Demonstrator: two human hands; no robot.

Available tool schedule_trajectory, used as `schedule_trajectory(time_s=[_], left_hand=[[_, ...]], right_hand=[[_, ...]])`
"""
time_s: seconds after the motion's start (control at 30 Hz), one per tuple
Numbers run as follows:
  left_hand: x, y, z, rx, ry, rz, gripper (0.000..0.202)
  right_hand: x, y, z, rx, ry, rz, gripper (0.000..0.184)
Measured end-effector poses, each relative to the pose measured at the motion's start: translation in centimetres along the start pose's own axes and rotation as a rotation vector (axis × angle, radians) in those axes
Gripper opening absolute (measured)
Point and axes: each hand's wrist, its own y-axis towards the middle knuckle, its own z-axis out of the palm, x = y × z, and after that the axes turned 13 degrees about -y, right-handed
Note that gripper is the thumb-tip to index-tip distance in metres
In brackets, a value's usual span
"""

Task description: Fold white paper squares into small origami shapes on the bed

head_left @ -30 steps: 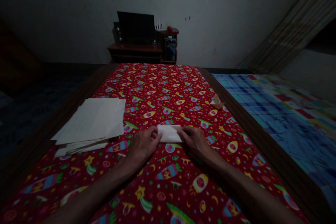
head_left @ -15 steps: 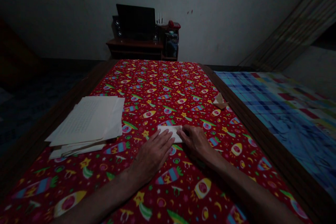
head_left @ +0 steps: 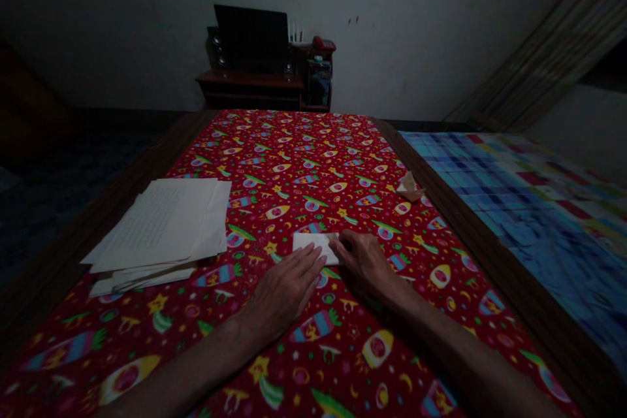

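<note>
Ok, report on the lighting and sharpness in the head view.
Head view: dim light, deep gloom at far left; head view: no glare on the flat black screen; head view: small folded white paper distinct against red patterned cloth, print on the stacked white sheets too faint to read.

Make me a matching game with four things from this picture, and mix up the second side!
1. folded white paper
2. paper stack
3. monitor
4. patterned cloth

A. red, with a colourful print
B. touched by the left hand and right hand
C. black, near the wall
D. lying on the cloth's left side

Pairs: 1-B, 2-D, 3-C, 4-A
</note>
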Motion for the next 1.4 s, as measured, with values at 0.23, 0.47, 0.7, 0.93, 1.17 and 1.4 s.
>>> schedule_trajectory(time_s=[0.23, 0.47, 0.7, 0.93, 1.17, 1.4], left_hand=[[0.0, 0.1, -0.1, 0.014, 0.010, 0.014, 0.037], [-0.1, 0.4, -0.3, 0.057, 0.010, 0.043, 0.036], [-0.3, 0.5, -0.1, 0.092, 0.056, 0.013, 0.034], [-0.3, -0.4, 0.2, 0.078, 0.143, 0.030, 0.036], [1.0, -3.2, -1.9, 0.088, 0.193, -0.035, 0.039], [-0.2, -1.7, -1.1, 0.057, 0.134, -0.016, 0.039]], right_hand=[[-0.3, 0.1, 0.3, 0.013, 0.003, 0.005, 0.034], [-0.4, 0.1, 0.3, 0.017, -0.036, -0.002, 0.031], [2.0, -2.1, -1.2, -0.166, -0.438, -0.144, 0.033], [2.4, -7.0, -0.9, 0.054, -0.322, -0.443, 0.063], [-0.1, -7.4, -1.9, 0.093, -0.387, -0.433, 0.059], [2.2, -6.3, -0.7, 0.073, -0.340, -0.452, 0.056]])
